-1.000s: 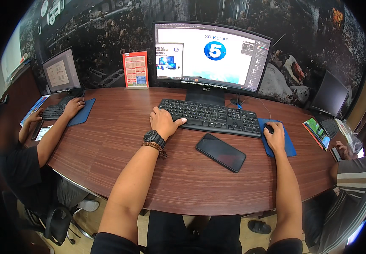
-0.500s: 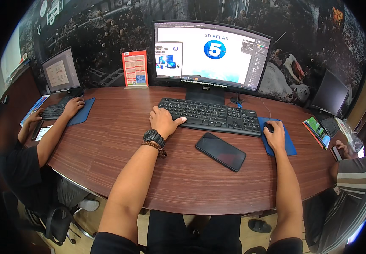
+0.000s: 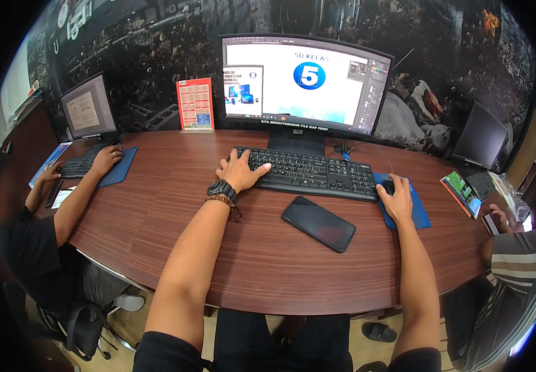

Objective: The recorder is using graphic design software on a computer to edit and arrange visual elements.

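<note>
My left hand (image 3: pixel 240 172), with a black watch and a beaded bracelet at the wrist, lies over the left end of a black keyboard (image 3: pixel 313 173). Its fingers are spread, with the thumb stretched right over the lower keys. Whether a key is pressed I cannot tell. To the right, my right hand (image 3: pixel 398 202) rests closed over a dark computer mouse (image 3: pixel 388 186), partly covering it. The mouse sits on a blue mouse pad (image 3: pixel 421 214). Between my forearms, just below the keyboard, a black smartphone (image 3: pixel 319 224) lies with its dark screen up.
A wide curved monitor (image 3: pixel 317 102) stands behind the keyboard, lit with a design window. Left of it is a red-framed calendar (image 3: pixel 195 105). A person (image 3: pixel 32 232) types at the left; another person (image 3: pixel 519 260) sits at the right near booklets (image 3: pixel 461 193) and a dark monitor (image 3: pixel 482 136).
My left hand's fingers have spread wider and reach farther onto the keyboard's left end. The right hand stays on the mouse. The whole view has shifted slightly.
</note>
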Demonstrator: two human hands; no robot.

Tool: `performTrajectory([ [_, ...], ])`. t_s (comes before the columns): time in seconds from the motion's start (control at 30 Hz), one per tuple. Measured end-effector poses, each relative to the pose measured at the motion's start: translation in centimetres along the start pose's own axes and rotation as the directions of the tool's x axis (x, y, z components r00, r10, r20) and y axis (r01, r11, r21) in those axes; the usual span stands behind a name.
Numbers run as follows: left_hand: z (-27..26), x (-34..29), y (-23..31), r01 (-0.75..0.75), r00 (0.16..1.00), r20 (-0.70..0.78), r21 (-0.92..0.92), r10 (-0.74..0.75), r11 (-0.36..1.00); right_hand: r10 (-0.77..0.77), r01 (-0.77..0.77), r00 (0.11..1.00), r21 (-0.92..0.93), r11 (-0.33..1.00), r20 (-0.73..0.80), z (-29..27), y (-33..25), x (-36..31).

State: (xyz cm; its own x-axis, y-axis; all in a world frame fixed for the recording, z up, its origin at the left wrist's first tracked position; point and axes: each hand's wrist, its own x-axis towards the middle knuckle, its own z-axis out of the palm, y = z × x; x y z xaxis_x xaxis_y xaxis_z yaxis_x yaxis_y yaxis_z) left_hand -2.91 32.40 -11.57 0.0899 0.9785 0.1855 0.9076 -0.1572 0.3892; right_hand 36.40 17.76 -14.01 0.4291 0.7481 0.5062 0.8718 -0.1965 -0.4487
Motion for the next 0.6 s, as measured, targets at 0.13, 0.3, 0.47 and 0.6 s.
performTrajectory([
  [0.13,-0.5,2.2,-0.9,-0.03,0.99,0.138,0.011,0.028,0.999,-0.001,0.002,1.0,0.037,0.999,-0.01,0.3,0.2,-0.2],
  [0.3,-0.8,1.7,-1.3,-0.044,0.987,0.154,-0.019,0.046,0.999,0.033,-0.034,0.999,0.058,0.998,0.025,0.0,0.3,-0.3],
  [0.47,1.3,-1.3,-1.3,-0.075,0.997,0.018,0.006,0.075,0.997,0.041,-0.044,0.998,0.064,0.997,0.041,0.0,0.7,-0.1],
  [0.6,1.0,-2.7,-0.8,-0.14,0.974,-0.18,0.016,0.14,0.99,0.021,-0.021,1.0,0.081,0.997,0.007,0.4,1.1,0.1],
])
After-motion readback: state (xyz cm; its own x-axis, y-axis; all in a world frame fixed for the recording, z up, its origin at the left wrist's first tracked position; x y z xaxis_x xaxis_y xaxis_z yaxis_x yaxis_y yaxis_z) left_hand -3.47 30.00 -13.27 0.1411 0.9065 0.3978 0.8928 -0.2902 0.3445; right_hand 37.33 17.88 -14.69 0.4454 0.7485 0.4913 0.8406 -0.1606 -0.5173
